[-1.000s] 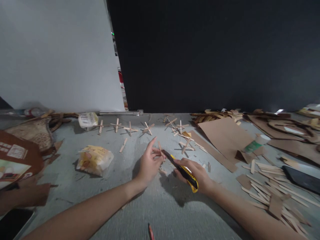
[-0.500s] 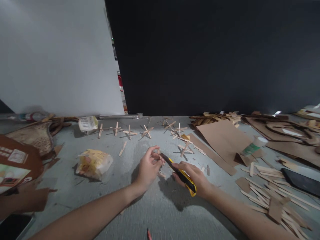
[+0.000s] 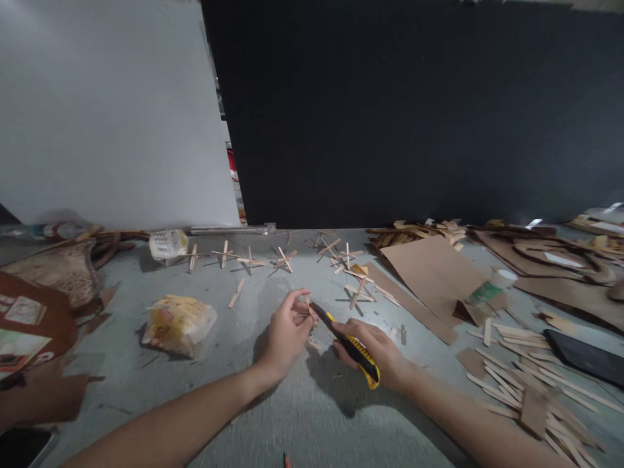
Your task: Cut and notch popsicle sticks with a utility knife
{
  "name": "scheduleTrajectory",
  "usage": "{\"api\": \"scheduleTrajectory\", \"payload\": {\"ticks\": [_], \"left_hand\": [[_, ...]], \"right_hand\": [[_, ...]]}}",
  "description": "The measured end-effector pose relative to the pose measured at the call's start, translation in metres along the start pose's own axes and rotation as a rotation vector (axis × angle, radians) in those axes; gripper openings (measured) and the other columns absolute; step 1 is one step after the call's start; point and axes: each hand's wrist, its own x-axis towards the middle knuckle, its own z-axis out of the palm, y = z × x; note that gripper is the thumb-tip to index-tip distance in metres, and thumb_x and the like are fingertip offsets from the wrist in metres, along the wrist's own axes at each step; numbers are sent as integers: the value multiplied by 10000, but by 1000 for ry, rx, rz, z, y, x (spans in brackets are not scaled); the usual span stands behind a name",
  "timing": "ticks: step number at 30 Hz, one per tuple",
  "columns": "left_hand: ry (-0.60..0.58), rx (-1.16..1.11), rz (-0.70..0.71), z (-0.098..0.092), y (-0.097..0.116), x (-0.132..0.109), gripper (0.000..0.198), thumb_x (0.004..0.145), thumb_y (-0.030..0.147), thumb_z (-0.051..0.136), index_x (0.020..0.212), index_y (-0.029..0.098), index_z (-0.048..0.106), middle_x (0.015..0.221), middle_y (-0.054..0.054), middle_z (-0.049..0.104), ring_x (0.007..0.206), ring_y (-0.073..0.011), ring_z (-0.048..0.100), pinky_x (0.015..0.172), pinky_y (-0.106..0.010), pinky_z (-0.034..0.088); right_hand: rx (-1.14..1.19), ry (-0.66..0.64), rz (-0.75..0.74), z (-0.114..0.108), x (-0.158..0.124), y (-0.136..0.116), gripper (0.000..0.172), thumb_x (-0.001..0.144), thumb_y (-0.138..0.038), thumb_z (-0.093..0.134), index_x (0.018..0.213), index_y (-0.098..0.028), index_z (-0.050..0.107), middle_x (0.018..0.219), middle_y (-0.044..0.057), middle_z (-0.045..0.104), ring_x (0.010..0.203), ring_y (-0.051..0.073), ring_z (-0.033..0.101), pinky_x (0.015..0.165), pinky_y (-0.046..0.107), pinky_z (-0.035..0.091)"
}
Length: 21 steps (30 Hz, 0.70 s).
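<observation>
My left hand (image 3: 288, 328) pinches a short wooden craft stick (image 3: 308, 303) upright between thumb and fingers, just above the table. In my right hand (image 3: 373, 348) is a yellow and black utility knife (image 3: 358, 354), gripped round its handle. The knife's dark front end points up and left and meets or nearly touches the stick; the exact contact is too small to make out. Small wood scraps (image 3: 312, 344) lie beneath my hands. Beyond them stand several crossed craft-stick pieces (image 3: 284, 260) in a row, and a single loose stick (image 3: 236, 294) lies to the left.
At the right are a pile of craft sticks (image 3: 511, 383), a black phone (image 3: 585, 357), a green-and-white bottle (image 3: 492, 287) and cardboard (image 3: 433, 273). A yellow plastic packet (image 3: 178, 325) and brown bag (image 3: 29, 325) are at the left. Dark panel (image 3: 414, 117) rises behind.
The view has shifted slightly. My hands stay close together with the same holds, and the knife's front end remains at the stick, with only a slight shift.
</observation>
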Motion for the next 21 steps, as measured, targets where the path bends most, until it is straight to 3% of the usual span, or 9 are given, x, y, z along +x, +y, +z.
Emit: {"api": "scheduleTrajectory", "payload": {"ticks": [4,14,21], "left_hand": [[-3,-6,-17,0,2,0,430,802,202,752,1210,207,617,819,15,674,749,-166,734,721,-265,568],[4,-29,-26,0,-1,2,467,748,239,777,1186,210,615,793,24,671,753,-170,738,708,-268,585],[23,-37,-51,0,-4,2,512,734,290,780,1208,226,596,797,21,679,753,-191,739,595,-248,558]], "right_hand": [[-16,-3,-13,1,0,1,314,1037,-164,574,1343,-226,547,808,12,650,635,173,663,560,271,546],[14,-35,5,0,2,0,453,1004,-108,586,1433,-247,539,825,32,677,656,189,686,596,272,570],[-12,-37,-5,1,2,2,411,1012,-109,586,1408,-220,596,824,23,663,640,155,656,593,239,556]]}}
